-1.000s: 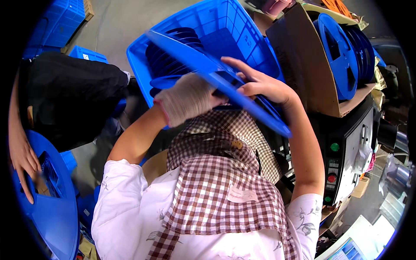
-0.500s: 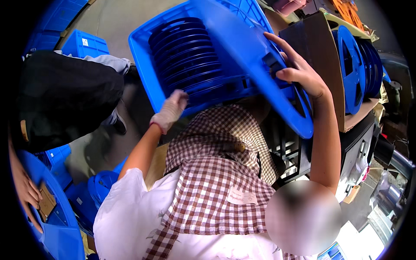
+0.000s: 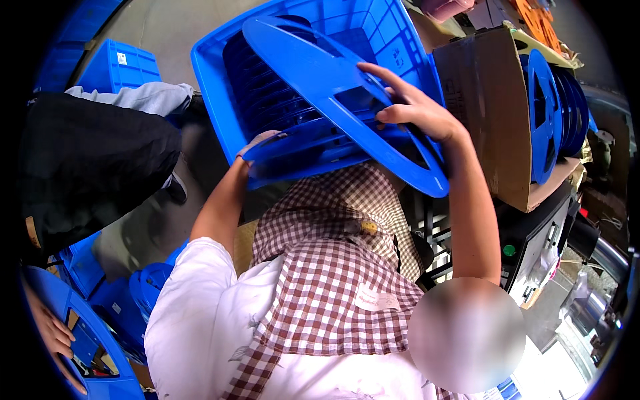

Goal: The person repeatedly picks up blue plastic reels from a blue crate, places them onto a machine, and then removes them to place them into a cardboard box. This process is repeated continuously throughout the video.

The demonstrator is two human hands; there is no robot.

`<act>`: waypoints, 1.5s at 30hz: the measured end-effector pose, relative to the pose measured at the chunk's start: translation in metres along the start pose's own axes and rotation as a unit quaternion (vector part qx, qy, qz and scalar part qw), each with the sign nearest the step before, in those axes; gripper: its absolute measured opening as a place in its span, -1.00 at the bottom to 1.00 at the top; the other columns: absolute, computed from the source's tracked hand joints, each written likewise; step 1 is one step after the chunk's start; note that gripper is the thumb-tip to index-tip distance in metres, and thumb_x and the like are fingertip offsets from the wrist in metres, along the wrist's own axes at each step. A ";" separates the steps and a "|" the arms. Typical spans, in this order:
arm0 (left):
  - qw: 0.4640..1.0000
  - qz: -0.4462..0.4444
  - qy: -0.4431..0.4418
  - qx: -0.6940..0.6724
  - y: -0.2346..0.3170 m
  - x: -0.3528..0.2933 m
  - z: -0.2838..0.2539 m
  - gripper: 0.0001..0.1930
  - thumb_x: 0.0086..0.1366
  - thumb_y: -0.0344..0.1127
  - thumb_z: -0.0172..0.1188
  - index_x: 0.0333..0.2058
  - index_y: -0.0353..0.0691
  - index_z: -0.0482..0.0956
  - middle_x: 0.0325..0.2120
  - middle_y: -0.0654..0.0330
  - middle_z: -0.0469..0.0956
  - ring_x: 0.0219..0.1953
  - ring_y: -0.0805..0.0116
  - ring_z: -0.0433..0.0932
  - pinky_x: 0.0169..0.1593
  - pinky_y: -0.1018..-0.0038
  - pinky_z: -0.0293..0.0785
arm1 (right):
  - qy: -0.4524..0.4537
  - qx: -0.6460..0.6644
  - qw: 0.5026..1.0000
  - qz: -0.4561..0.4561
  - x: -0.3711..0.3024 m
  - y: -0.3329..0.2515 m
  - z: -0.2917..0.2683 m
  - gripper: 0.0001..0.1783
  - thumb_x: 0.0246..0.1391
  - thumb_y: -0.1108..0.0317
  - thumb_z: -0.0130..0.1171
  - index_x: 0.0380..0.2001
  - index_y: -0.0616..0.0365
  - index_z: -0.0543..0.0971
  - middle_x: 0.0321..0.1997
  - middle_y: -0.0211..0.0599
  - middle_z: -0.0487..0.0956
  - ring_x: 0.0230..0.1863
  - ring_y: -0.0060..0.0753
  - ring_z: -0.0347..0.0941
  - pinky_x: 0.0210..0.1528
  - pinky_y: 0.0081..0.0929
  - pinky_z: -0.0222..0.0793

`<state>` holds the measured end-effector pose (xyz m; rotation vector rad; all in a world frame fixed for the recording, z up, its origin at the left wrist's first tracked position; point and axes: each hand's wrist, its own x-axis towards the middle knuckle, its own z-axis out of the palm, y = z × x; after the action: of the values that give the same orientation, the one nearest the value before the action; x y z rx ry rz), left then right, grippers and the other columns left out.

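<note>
A large blue plastic reel [image 3: 313, 77] with cut-out windows is tilted over a blue crate [image 3: 217, 123]. My right hand [image 3: 417, 107] grips it at a window in the upper flange, thumb and fingers bent around the edge. On the lower flange's left edge is my left hand [image 3: 260, 141], in a pale glove; the flange hides part of its fingers, which look closed on the rim. Inside the crate, several dark blue reels [image 3: 257, 83] stand in a row on the left side, partly covered by the held reel.
A cardboard box [image 3: 483, 113] with blue reels [image 3: 545, 117] stands at the right. To the left is a person in a black apron [image 3: 100, 170]. Another person's hand [image 3: 53, 333] holds a blue reel [image 3: 120, 380] at lower left. A blue bin [image 3: 120, 67] stands behind.
The held reel has shifted left over the crate and its row of reels. My right hand moved left with it; my left hand moved slightly left, from beside the row to the reel's lower flange.
</note>
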<state>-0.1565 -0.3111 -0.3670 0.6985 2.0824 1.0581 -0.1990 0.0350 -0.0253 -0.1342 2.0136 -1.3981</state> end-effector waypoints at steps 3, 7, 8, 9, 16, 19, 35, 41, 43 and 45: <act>0.988 0.073 -0.023 0.136 0.020 -0.017 -0.027 -0.60 0.41 -0.07 0.00 0.13 -0.09 0.37 0.15 0.19 0.34 0.24 0.17 0.26 0.33 0.25 0.12 | -0.017 0.018 0.998 0.053 0.010 0.013 0.004 0.07 -0.26 -0.01 0.19 0.43 -0.15 0.12 -0.20 -0.23 0.47 -0.20 -0.39 0.44 -0.22 -0.57 0.33; 0.959 0.126 -0.011 0.254 0.034 -0.030 -0.032 -0.62 0.41 -0.06 0.03 0.07 -0.13 0.43 0.09 0.17 0.40 0.20 0.17 0.32 0.30 0.25 0.20 | -0.007 0.052 0.998 0.028 0.006 0.023 -0.008 0.05 -0.19 -0.01 0.20 0.42 -0.02 0.12 -0.29 -0.18 0.57 -0.25 -0.38 0.54 -0.07 -0.47 0.41; 0.960 0.121 -0.003 0.252 0.035 -0.029 -0.030 -0.63 0.41 -0.06 0.04 0.06 -0.14 0.44 0.08 0.17 0.42 0.19 0.17 0.34 0.29 0.25 0.21 | -0.005 0.036 0.998 0.053 0.000 0.013 -0.014 0.04 -0.17 -0.01 0.19 0.43 -0.02 0.12 -0.31 -0.23 0.57 -0.27 -0.41 0.54 -0.23 -0.55 0.41; 0.968 0.106 0.007 0.228 0.035 -0.028 -0.027 -0.63 0.41 -0.05 0.04 0.04 -0.15 0.45 0.06 0.16 0.43 0.18 0.17 0.35 0.29 0.25 0.23 | -0.001 0.053 0.998 0.046 -0.005 0.007 -0.015 0.03 -0.16 -0.02 0.20 0.43 -0.03 0.11 -0.32 -0.25 0.57 -0.29 -0.42 0.54 -0.32 -0.58 0.38; 0.690 -0.312 0.078 -0.648 0.036 -0.014 -0.010 -0.53 0.38 0.09 0.05 0.03 -0.17 0.47 0.21 0.02 0.34 0.33 0.08 0.16 0.35 0.05 0.06 | 0.001 0.101 0.993 0.053 -0.009 0.008 -0.016 0.04 -0.13 0.00 0.21 0.44 -0.02 0.09 -0.28 -0.23 0.55 -0.31 -0.36 0.54 -0.17 -0.52 0.43; 0.777 -0.263 0.059 -0.569 0.045 -0.022 -0.007 -0.47 0.34 0.19 0.09 0.05 -0.10 0.48 0.18 0.08 0.37 0.22 0.13 0.29 0.26 0.08 0.19 | -0.031 0.104 0.993 0.042 0.014 0.040 -0.003 0.04 -0.15 0.02 0.21 0.43 0.00 0.09 -0.24 -0.14 0.54 -0.22 -0.33 0.53 -0.01 -0.40 0.39; 0.965 -0.157 0.028 0.208 0.171 0.028 -0.018 -0.27 0.16 0.05 0.28 0.17 -0.32 0.32 0.10 -0.12 0.44 0.19 -0.02 0.39 0.21 0.23 0.37 | 0.213 0.456 0.861 -0.067 -0.091 0.065 0.067 -0.24 -0.03 -0.08 0.15 0.17 0.18 0.38 0.10 -0.05 0.51 0.06 -0.21 0.49 -0.26 -0.55 0.26; 0.903 -0.128 0.053 0.407 0.153 0.063 0.007 -0.67 0.24 -0.05 0.22 -0.13 -0.10 0.53 -0.22 0.16 0.59 -0.05 0.16 0.50 -0.06 0.22 0.47 | 0.275 0.501 0.813 -0.109 -0.148 0.101 0.100 -0.15 -0.07 -0.05 0.24 0.23 0.22 0.32 0.14 0.11 0.46 0.06 -0.02 0.50 -0.38 -0.56 0.39; 0.899 -0.007 0.098 0.427 0.138 0.062 0.015 -0.70 0.20 -0.16 0.24 -0.12 -0.09 0.51 -0.30 0.18 0.55 -0.09 0.16 0.51 -0.13 0.21 0.47 | 0.301 0.512 0.797 -0.108 -0.156 0.110 0.111 -0.12 -0.08 -0.05 0.25 0.26 0.18 0.28 0.15 0.11 0.44 0.06 -0.03 0.50 -0.37 -0.55 0.41; 0.927 -0.012 0.054 0.371 0.110 0.063 0.021 -0.69 0.23 -0.22 0.20 -0.07 -0.11 0.47 -0.29 0.13 0.55 -0.14 0.12 0.53 -0.11 0.21 0.48 | 0.317 0.530 0.778 -0.111 -0.161 0.109 0.116 -0.12 -0.08 -0.04 0.24 0.27 0.17 0.28 0.15 0.11 0.44 0.06 -0.04 0.51 -0.36 -0.55 0.41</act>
<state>-0.1627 -0.1990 -0.3046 0.9742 2.5877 0.2560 0.0217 0.0599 -0.0681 0.7061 1.3254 -2.7943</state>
